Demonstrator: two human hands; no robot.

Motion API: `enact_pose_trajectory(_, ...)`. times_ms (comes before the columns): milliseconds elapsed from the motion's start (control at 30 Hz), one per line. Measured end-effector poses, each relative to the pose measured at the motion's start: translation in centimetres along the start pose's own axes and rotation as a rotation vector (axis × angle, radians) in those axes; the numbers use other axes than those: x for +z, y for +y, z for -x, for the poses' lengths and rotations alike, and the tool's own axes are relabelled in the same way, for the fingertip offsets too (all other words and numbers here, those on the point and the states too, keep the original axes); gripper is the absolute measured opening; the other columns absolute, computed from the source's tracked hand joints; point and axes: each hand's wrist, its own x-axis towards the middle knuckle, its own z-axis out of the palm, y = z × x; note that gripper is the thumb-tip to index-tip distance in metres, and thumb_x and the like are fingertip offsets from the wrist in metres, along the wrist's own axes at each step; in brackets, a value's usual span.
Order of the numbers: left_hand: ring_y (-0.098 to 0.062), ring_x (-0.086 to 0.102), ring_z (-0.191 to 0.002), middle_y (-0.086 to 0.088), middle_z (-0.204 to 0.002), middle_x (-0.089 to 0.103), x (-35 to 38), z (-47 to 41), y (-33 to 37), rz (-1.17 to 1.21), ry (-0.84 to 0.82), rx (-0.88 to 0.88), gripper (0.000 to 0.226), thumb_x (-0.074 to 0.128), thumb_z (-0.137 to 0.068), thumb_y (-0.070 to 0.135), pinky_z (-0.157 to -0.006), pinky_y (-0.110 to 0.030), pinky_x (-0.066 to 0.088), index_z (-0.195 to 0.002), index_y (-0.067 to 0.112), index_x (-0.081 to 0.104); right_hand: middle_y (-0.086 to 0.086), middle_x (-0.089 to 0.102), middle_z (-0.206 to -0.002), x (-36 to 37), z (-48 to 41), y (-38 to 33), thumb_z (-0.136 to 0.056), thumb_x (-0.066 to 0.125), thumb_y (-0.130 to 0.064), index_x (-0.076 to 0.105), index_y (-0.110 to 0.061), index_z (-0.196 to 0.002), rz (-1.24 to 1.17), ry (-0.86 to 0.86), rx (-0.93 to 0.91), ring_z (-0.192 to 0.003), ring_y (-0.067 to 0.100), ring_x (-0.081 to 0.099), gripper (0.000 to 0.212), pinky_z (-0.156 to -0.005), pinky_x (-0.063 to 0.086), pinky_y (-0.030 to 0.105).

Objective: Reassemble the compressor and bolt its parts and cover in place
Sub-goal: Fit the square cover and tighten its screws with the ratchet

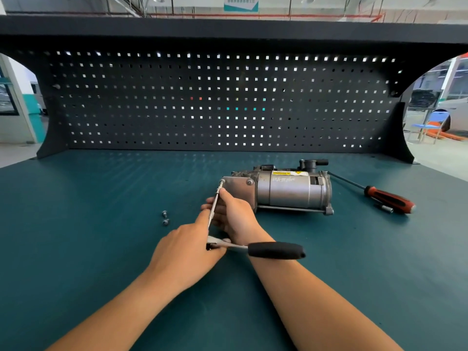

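Compressor (291,191): lies on its side on the green table (101,249), at about 1 o'clock from the hands, its motor barrel pointing to 3 o'clock.
Cover plate (239,190): flat grey plate on the compressor's 9 o'clock end; one bolt head (250,182) sits in its upper right corner.
Ratchet wrench (276,250): black handle points to 3 o'clock, crossing over the right wrist.
Extension bar (214,206): runs from the wrench head up to 12 o'clock, its tip on a fastener at the plate's upper left corner.
Left hand (187,247): fingers curled round the wrench head.
Right hand (233,214): fingers closed round the extension bar, just below its tip.
Loose bolts (165,217): two on the table, at 9 o'clock from the right hand, apart from it.
Screwdriver (390,198): red-and-black handle, at 3 o'clock from the compressor, its shaft reaching toward the motor end.
Small socket (387,208): just beside the screwdriver handle.
Pegboard (177,110): dark panel at the table's 12 o'clock edge.
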Motion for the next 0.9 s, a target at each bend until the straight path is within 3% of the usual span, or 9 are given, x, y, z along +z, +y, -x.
enact_pose_trajectory(100,-0.010,0.062,-0.087,0.014,-0.090,0.067,-0.3,-0.3,0.1,0.304,-0.021,-0.014,0.043,0.052,-0.078,0.057,-0.073,-0.030,0.050,-0.115,0.037,0.049,0.001,0.065,-0.052,0.7,0.0,-0.2,-0.099,0.045,-0.026,0.060,-0.006,-0.073,-0.022,0.046,-0.026,-0.057,0.017,0.058,0.036,-0.060,0.046,0.027)
enact_pose_trajectory(233,-0.002,0.045,-0.047,0.016,-0.047,0.052,-1.2,-1.0,0.5,0.669,0.012,-0.066,0.036,0.050,-0.077,0.055,-0.051,-0.021,0.035,-0.067,0.021,0.057,-0.002,0.061,-0.048,0.8,0.0,-0.5,-0.092,0.057,-0.017,0.056,-0.008,-0.066,-0.050,0.114,-0.073,-0.056,0.017,0.058,0.027,-0.069,0.052,0.035)
enact_pose_trajectory(333,-0.010,0.035,-0.034,0.003,-0.038,0.046,-3.4,-2.4,0.5,0.762,-0.050,-0.186,0.059,0.040,-0.080,0.065,-0.040,-0.018,0.031,-0.047,0.018,0.050,-0.007,0.058,-0.045,1.0,0.2,-1.0,-0.089,0.061,-0.028,0.056,-0.012,-0.067,0.036,0.170,-0.096,-0.041,0.007,0.051,0.028,-0.045,0.036,0.017)
enact_pose_trajectory(433,-0.011,0.039,-0.033,0.003,-0.038,0.048,-6.1,-4.9,0.1,0.677,0.022,-0.244,0.072,0.039,-0.085,0.064,-0.042,-0.020,0.036,-0.068,-0.003,0.061,-0.005,0.058,-0.042,1.8,0.0,-1.9,-0.091,0.056,-0.029,0.055,-0.013,-0.069,0.038,0.180,-0.030,-0.031,0.004,0.044,0.027,-0.036,0.026,0.009)
enact_pose_trajectory(500,-0.014,0.053,-0.043,0.000,-0.043,0.057,-6.8,-6.1,-0.2,0.522,0.160,-0.206,0.058,0.044,-0.088,0.048,-0.052,-0.029,0.045,-0.076,-0.004,0.064,-0.005,0.056,-0.039,2.0,-0.1,-2.2,-0.091,0.050,-0.025,0.053,-0.013,-0.071,0.060,0.172,0.063,-0.029,0.007,0.041,0.024,-0.038,0.025,0.010)
enact_pose_trajectory(567,-0.028,0.058,-0.060,-0.006,-0.053,0.059,-6.5,-6.1,0.1,0.312,0.214,-0.105,0.044,0.045,-0.091,0.037,-0.060,-0.036,0.046,-0.067,0.003,0.060,-0.005,0.052,-0.037,1.7,-0.2,-1.7,-0.090,0.046,-0.024,0.053,-0.013,-0.071,0.107,0.173,0.138,-0.033,0.009,0.040,0.023,-0.040,0.025,0.014)
enact_pose_trajectory(667,-0.030,0.041,-0.051,0.001,-0.041,0.038,-5.6,-4.6,0.8,0.194,0.322,0.041,0.046,0.045,-0.090,0.037,-0.049,-0.035,0.028,-0.052,0.013,0.036,-0.006,0.048,-0.036,1.2,-0.2,-1.5,-0.090,0.046,-0.024,0.052,-0.012,-0.066,0.093,0.191,0.104,-0.038,0.011,0.038,0.027,-0.040,0.027,0.016)
enact_pose_trajectory(800,-0.030,0.043,-0.044,-0.006,-0.038,0.041,-6.0,-3.7,0.0,0.354,0.383,0.061,0.050,0.034,-0.076,0.052,-0.047,-0.038,0.034,-0.050,0.010,0.041,-0.005,0.052,-0.043,2.0,0.1,-1.8,-0.092,0.049,-0.029,0.052,-0.014,-0.065,0.116,0.143,-0.005,-0.034,0.007,0.041,0.031,-0.039,0.028,0.016)
enact_pose_trajectory(900,-0.024,0.045,-0.044,-0.006,-0.043,0.049,-5.7,-3.7,-0.6,0.495,0.435,0.020,0.049,0.038,-0.078,0.044,-0.051,-0.040,0.039,-0.055,0.002,0.050,-0.003,0.057,-0.048,3.0,0.5,-0.9,-0.097,0.045,-0.031,0.053,-0.013,-0.075,0.060,0.084,-0.043,-0.035,0.005,0.043,0.029,-0.041,0.032,0.018)
